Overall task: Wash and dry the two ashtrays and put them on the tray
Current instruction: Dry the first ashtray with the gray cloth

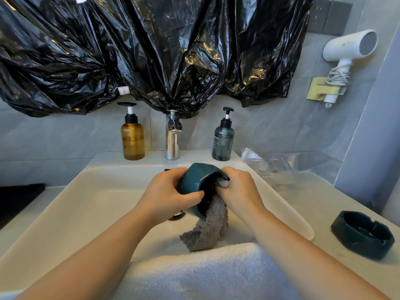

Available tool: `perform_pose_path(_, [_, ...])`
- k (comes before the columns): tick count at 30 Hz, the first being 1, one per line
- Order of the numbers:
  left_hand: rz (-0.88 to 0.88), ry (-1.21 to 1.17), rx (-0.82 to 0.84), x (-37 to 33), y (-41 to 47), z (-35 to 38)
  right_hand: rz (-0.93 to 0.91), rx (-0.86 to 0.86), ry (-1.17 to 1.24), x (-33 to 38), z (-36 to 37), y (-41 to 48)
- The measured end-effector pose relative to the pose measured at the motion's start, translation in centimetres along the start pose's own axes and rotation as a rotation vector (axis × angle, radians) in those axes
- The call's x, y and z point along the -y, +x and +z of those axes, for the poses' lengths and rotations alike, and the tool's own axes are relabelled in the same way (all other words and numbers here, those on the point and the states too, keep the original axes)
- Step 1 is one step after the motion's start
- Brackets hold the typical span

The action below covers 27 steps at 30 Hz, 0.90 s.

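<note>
Over the white ceramic sink point(75, 202), above its drain: a round teal glazed ashtray point(194, 177), tipped on edge, its opening turned toward the right. Left hand point(171, 191) grips its outer wall, fingers curled over the rim. Right hand point(238, 188) is closed on a grey fluffy cloth point(207, 230), bunched into the ashtray's hollow, with the loose end hanging into the sink. A second, dark octagonal ashtray point(362, 233) sits upright on the counter right of the sink, well apart. A white folded towel point(205, 271) lies over the sink's near rim. On the sink's back ledge: amber pump bottle point(132, 139), chrome faucet point(172, 141), blue-grey pump bottle point(223, 141).
</note>
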State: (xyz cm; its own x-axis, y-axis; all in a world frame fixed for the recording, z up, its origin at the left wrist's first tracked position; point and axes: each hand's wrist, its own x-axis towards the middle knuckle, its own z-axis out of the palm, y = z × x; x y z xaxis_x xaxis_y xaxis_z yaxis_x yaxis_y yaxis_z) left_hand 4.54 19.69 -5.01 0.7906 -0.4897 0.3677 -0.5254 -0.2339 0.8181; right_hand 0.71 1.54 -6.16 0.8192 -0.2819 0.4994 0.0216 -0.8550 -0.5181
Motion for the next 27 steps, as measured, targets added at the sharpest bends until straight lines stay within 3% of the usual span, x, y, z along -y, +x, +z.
perform_pose_path(8, [-0.051,-0.02,-0.035,-0.1,-0.1,0.5,0.271,-0.009,0.285,-0.4,0.0,0.1])
perform_pose_path(12, [-0.019,0.001,-0.042,0.0,0.1,0.3,0.24,-0.005,0.212,0.0,0.2,-0.1])
perform_pose_path(17, [0.019,0.188,-0.056,0.0,0.2,-0.4,0.03,-0.1,0.04,0.5,-0.1,-0.3])
perform_pose_path(21, [-0.032,0.126,-0.034,0.5,0.1,-0.4,0.103,-0.023,0.096,0.4,0.0,-0.4])
perform_pose_path(23, [-0.086,0.019,-0.01,0.5,0.1,-0.1,0.167,-0.047,0.134,0.1,-0.1,-0.2])
perform_pose_path(27, [-0.087,0.086,0.031,0.3,0.2,0.6,0.256,-0.125,0.285,-0.2,-0.2,0.1])
